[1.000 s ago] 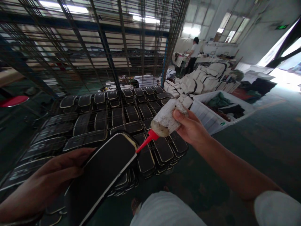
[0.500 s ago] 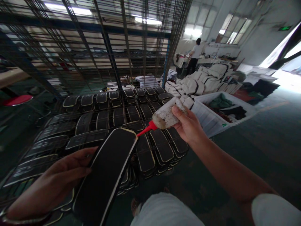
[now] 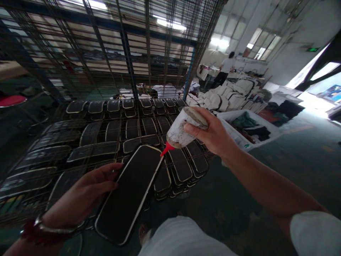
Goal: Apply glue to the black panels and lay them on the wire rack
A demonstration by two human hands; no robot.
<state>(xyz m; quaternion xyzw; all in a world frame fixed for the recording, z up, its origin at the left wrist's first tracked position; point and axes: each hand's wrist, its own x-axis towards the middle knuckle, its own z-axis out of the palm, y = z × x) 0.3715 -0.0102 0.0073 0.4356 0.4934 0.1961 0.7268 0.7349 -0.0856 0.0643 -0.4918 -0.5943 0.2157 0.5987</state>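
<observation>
My left hand (image 3: 90,188) grips a long black panel (image 3: 130,192) with rounded corners by its left edge, thumb on top and the other fingers partly hidden. A pale line of glue runs around the panel's rim. My right hand (image 3: 210,133) is wrapped round a stained white glue bottle (image 3: 177,129), tilted downward. Its red nozzle (image 3: 166,148) points at the panel's upper right corner and appears to touch the edge there. Behind and below, many similar black panels (image 3: 181,163) with pale-edged rims lie in rows on a wire rack.
A tall wire rack panel (image 3: 128,53) stands behind the rows. On the right are a white bin (image 3: 255,142) with dark cloth and a heap of white bundles (image 3: 226,94). Farther back a person (image 3: 225,69) stands by a table. A red stool (image 3: 12,101) is at left.
The black panel has shifted slightly right and shows its whole lower end now. My right hand has turned the bottle steeper, its nozzle still at the corner. The camera view has shifted a little.
</observation>
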